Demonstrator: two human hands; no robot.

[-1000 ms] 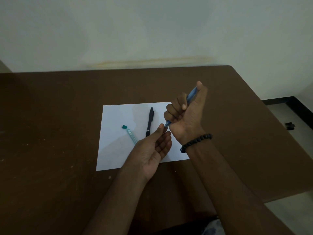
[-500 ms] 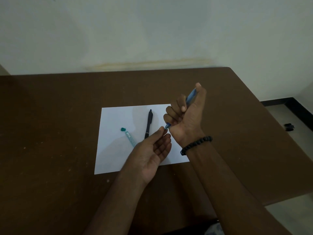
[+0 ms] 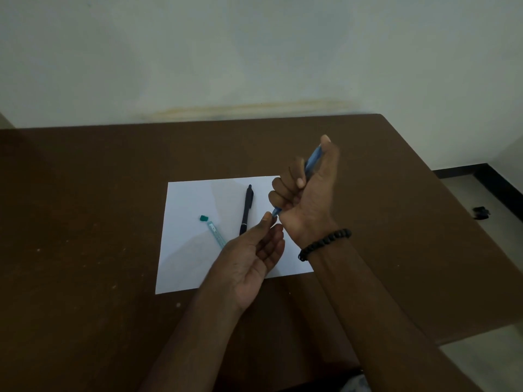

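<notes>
My right hand (image 3: 307, 193) grips a blue mechanical pencil (image 3: 311, 161) in its fist above the table, thumb over the top end and tip pointing down-left. My left hand (image 3: 254, 258) is held palm up just below it, fingers relaxed, the thumb tip close to the pencil's tip. Whether it touches the tip is unclear. On a white sheet of paper (image 3: 192, 250) lie a black pen (image 3: 246, 210) and a clear lead tube (image 3: 216, 234) with a green cap (image 3: 203, 218).
The brown table (image 3: 85, 222) stands against a pale wall. Its right edge drops to a light floor, where a small dark object (image 3: 481, 213) lies. A black bead bracelet (image 3: 325, 243) circles my right wrist.
Both hands have stayed almost still. The view has shifted slightly.
</notes>
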